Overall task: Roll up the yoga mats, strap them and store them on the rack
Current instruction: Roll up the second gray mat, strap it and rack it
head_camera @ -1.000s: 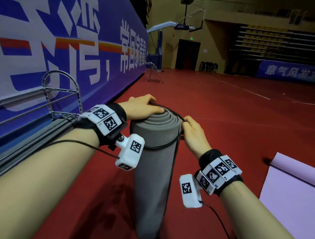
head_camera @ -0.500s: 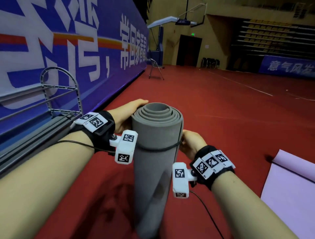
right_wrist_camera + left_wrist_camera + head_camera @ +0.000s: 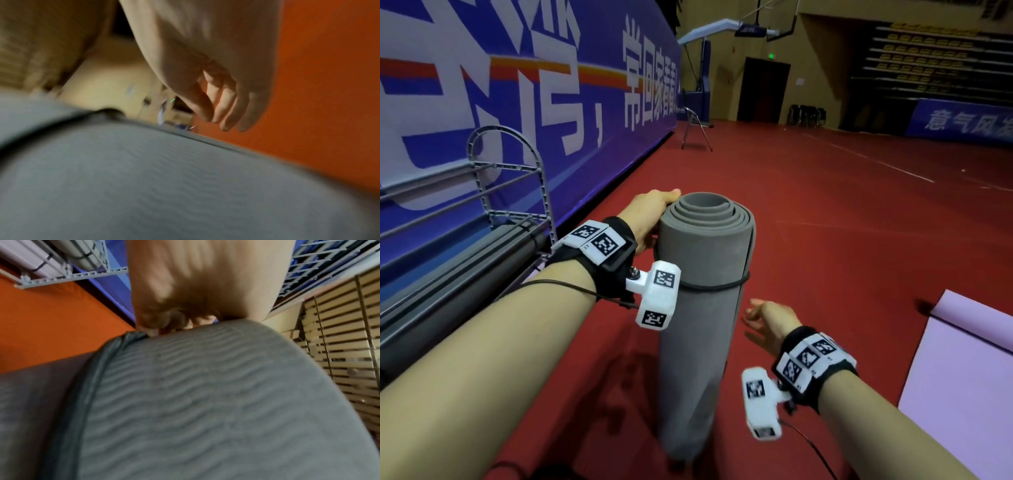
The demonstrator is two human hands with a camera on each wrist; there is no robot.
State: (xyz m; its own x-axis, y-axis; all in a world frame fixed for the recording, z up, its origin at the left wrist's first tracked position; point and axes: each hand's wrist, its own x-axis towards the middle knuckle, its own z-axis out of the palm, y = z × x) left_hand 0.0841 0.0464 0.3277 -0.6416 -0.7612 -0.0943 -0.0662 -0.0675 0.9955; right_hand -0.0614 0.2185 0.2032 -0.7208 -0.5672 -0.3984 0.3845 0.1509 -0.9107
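Grey foam, rolled tight: yoga mat (image 3: 702, 308) standing upright on the red floor (image 3: 825, 240), spiral end up, bottom end down on the floor between the two forearms. Thin black strap (image 3: 717, 287) cinched round it a little below the top. Left hand (image 3: 650, 219) gripping the top of the roll from its left side, fingers curled over the far rim; in the left wrist view, fingertips (image 3: 195, 322) hooked over the grey edge. Right hand (image 3: 770, 322) off the mat, lower and just to the right of the roll, fingers loosely extended and holding nothing; in the right wrist view, fingers (image 3: 228, 112) hanging free above the mat, apart from it.

Changed from half a second ago: right hand then pressed against the roll at strap height, now dropped away and clear of it. Left hand unchanged at the top left edge. Strap at the same height as half a second ago; a second ago part of it looped over the top of the roll, with both hands up there. Roll still upright, same spot.

Left of the left hand, against the blue banner wall (image 3: 551, 102): grey metal rack (image 3: 510, 178), a dark rolled mat (image 3: 482, 260) lying in it. Right of the right hand, well apart: lilac mat (image 3: 962, 377) spread flat on the floor. Beyond both hands, far off: folding chair (image 3: 697, 128).
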